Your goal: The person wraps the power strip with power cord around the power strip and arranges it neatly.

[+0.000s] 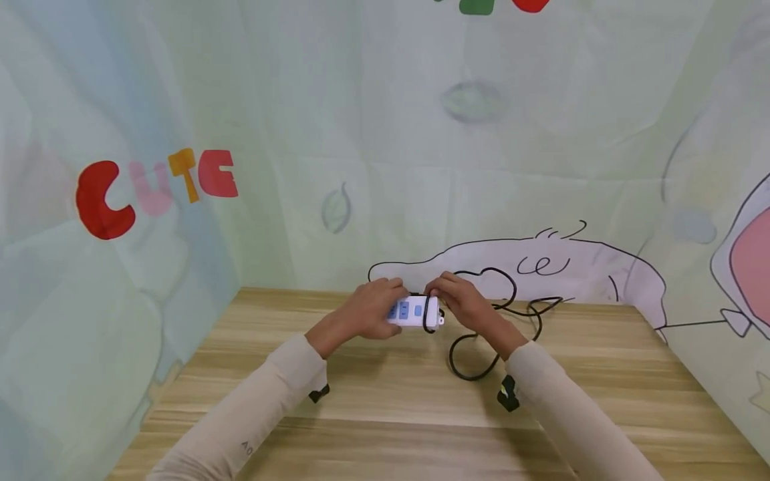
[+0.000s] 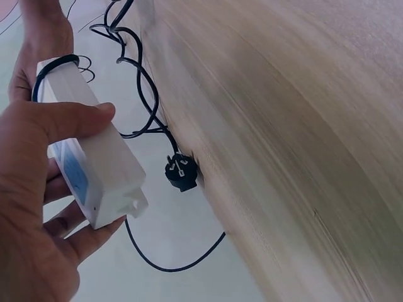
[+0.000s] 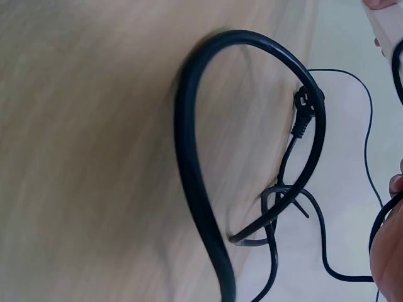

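Note:
A white power strip (image 1: pixel 415 322) with blue sockets is held above the wooden table. My left hand (image 1: pixel 374 308) grips one end of it, the thumb on the near side and fingers round the far side. In the left wrist view that thumb presses on the strip's white casing (image 2: pixel 119 160). Its black cord (image 1: pixel 468 379) goes once round the other end of the strip. My right hand (image 1: pixel 464 302) pinches the cord at that end; its fingertips are partly hidden. The black plug (image 2: pixel 181 171) lies at the table's far edge, prongs showing.
The wooden table (image 1: pixel 385 407) ends at a printed cloth backdrop (image 1: pixel 373 133) behind and at both sides. Loose loops of cord (image 3: pixel 189 135) spread over its back right part. Black wrist mounts (image 1: pixel 508 394) show under both sleeves.

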Demonstrator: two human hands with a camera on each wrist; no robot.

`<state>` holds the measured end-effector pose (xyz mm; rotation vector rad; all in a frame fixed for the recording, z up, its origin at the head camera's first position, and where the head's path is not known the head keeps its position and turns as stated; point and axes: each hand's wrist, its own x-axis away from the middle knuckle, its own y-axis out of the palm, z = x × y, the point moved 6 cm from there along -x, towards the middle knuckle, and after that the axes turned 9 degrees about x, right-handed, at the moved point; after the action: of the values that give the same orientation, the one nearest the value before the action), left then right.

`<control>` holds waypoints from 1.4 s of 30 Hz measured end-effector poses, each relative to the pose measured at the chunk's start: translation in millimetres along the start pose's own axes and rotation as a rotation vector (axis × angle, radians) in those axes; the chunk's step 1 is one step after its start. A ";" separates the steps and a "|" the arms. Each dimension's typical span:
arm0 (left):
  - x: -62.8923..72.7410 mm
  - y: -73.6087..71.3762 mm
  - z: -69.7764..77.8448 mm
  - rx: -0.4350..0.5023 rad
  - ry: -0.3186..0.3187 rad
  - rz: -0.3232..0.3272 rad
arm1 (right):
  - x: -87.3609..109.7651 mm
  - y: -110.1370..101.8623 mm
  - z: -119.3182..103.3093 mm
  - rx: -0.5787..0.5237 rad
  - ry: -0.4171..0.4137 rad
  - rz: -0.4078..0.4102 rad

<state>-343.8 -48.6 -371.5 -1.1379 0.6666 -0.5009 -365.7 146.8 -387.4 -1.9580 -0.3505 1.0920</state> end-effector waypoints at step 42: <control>-13.6 -9.6 -6.2 0.190 -0.227 0.288 | 13.1 30.4 6.4 -0.107 0.573 -0.272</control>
<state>-358.1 -46.9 -361.0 -0.8851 0.5605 -0.1810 -367.7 139.6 -420.3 -2.1394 -0.3480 0.3192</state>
